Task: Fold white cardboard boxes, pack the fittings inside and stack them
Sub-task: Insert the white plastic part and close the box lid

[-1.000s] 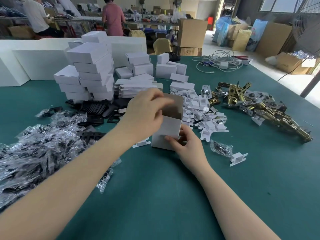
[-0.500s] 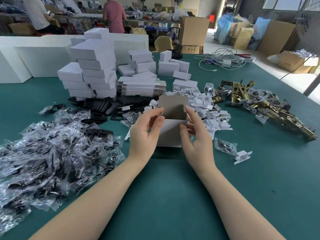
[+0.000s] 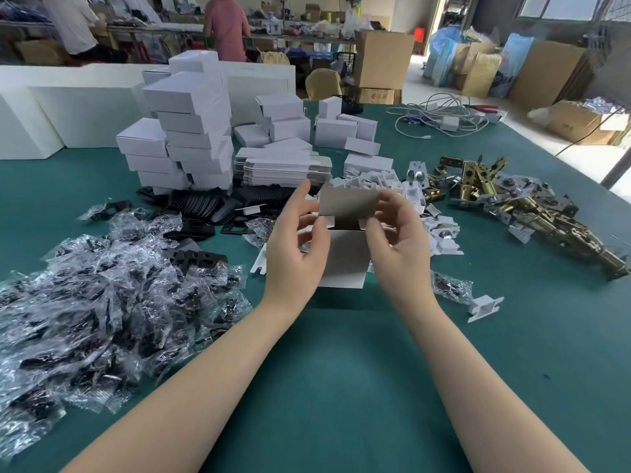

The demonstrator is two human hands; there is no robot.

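A white cardboard box [image 3: 345, 259] stands upright on the green counter [image 3: 341, 387], its top flap [image 3: 348, 206] raised. The left hand [image 3: 295, 249] has its grip pinching the box's left side flap, and the right hand [image 3: 397, 249] pinches the right one. Behind the box lie flat box blanks [image 3: 283, 170]; a stack of folded boxes [image 3: 186, 138] rises behind it to the left. Brass fittings [image 3: 519, 199] lie to the box's right, bagged parts [image 3: 95, 295] to its left.

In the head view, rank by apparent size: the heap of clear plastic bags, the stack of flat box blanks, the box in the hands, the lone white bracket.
1. Heap of clear plastic bags.
2. Box in the hands and stack of flat box blanks: look alike; the box is nearer the camera, so unranked.
3. Lone white bracket.
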